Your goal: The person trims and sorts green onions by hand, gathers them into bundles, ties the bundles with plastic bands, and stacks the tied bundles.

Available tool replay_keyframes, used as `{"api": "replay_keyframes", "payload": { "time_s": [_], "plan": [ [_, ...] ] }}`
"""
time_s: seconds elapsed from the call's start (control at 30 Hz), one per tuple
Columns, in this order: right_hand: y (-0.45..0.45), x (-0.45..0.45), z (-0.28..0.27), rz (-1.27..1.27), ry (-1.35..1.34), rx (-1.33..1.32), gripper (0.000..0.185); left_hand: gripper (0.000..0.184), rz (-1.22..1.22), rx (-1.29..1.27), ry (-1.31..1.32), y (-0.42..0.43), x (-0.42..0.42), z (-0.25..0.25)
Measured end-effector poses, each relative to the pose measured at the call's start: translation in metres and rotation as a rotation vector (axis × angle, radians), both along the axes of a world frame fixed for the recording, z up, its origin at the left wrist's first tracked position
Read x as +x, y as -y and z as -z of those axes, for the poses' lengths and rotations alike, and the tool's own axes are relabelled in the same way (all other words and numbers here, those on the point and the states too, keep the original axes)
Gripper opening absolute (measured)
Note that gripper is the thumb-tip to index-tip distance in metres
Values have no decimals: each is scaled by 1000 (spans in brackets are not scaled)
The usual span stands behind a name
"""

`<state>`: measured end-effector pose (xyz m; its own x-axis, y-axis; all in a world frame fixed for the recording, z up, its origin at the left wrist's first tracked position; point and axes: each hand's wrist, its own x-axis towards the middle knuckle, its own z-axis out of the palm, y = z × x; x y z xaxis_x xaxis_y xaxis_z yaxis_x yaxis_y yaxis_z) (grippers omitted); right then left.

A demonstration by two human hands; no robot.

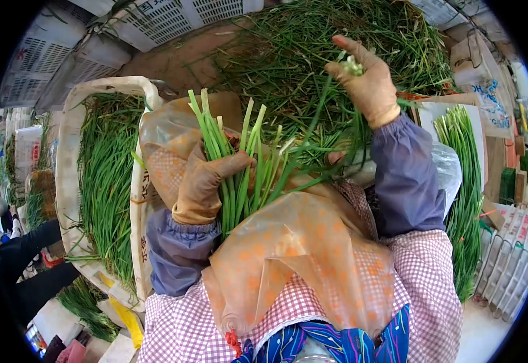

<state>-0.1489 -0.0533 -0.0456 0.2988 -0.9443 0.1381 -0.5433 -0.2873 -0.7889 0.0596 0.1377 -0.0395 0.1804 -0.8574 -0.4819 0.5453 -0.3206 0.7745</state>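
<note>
My left hand [206, 181], in a tan glove, is wrapped round a loose bunch of garlic chives [235, 189]. Their pale cut ends point up and away from me, above an orange-patterned plastic apron [303, 236] on my lap. Raised to the right, my right hand [370, 85] wears a similar glove. Whitish stalk ends [353, 65] show between its thumb and fingers, and long green leaves hang below the palm. A few more stalks lie across the apron between the hands.
On the left, a white plastic crate [66, 175] holds many chives. A large heap of loose green leaves [336, 42] covers the floor ahead. To the right lies a neat stack of chives [466, 199]. White crates [155, 24] line the back; another person's dark-clothed legs [40, 254] show at far left.
</note>
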Motion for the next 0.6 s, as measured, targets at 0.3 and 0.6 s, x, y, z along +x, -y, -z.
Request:
{"api": "replay_keyframes", "payload": {
  "time_s": [0.3, 0.6],
  "plan": [
    [-60, 44, 5, -372, 677, 684, 14, 27, -27, 2, -40, 6, -8, 5],
    [25, -49, -31, -182, 752, 215, 18, 33, -26, 38, -410, 3, 5, 10]
  ]
}}
